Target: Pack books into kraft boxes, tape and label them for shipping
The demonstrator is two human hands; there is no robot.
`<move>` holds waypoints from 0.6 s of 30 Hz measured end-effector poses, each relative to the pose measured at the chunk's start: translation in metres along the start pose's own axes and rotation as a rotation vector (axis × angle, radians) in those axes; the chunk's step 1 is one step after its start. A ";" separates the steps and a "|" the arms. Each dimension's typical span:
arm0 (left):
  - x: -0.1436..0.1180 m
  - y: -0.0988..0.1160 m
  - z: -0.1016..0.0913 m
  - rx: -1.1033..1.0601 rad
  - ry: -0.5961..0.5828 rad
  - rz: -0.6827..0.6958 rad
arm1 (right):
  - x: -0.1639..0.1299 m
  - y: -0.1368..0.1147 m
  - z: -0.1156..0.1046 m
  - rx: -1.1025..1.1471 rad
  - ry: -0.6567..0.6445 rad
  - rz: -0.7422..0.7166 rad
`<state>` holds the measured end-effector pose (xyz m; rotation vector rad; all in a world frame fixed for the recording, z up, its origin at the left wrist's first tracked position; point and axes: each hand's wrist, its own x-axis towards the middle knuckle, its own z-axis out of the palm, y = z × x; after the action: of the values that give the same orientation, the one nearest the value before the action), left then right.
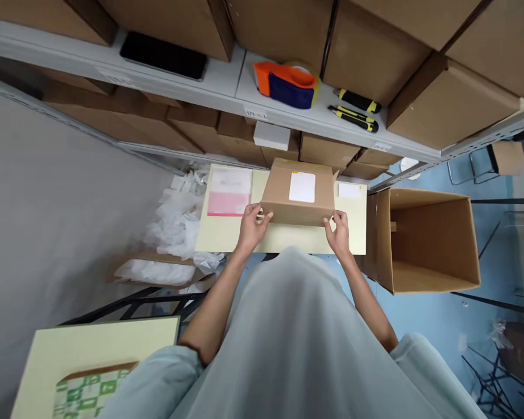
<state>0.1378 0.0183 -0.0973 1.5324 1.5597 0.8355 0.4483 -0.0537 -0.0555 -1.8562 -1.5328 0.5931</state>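
A brown cardboard box (273, 186) with a white label (302, 187) on its top face sits on a pale yellow table. My left hand (252, 226) holds the box's near left corner, with thumb and fingers closed there. At the near right corner, my right hand (338, 233) grips the box in the same way. A small flap sticks out at its far right corner. To the left of the box lies a stack of pink and white paper (229, 195). A small white slip (349, 191) is on the table to the right.
A shelf (227, 87) above the table carries large boxes, a phone (163, 55), an orange and blue tape dispenser (288, 84) and two box cutters (356, 110). An open carton (434, 279) stands at right. White plastic wrapping (174, 218) is heaped at left.
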 end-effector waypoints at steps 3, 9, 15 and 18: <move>-0.004 -0.019 0.001 -0.076 -0.020 -0.057 | 0.004 0.006 0.013 0.061 -0.054 0.030; -0.019 -0.069 0.017 -0.234 -0.166 -0.329 | -0.012 0.036 0.051 0.176 -0.238 0.223; 0.011 -0.080 0.007 -0.271 -0.142 -0.416 | 0.008 0.049 0.058 0.187 -0.196 0.312; 0.048 -0.067 0.008 -0.293 -0.088 -0.409 | 0.039 0.045 0.063 0.235 -0.130 0.315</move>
<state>0.1140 0.0618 -0.1633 0.9839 1.5357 0.7126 0.4432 -0.0082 -0.1287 -1.9157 -1.1945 1.0115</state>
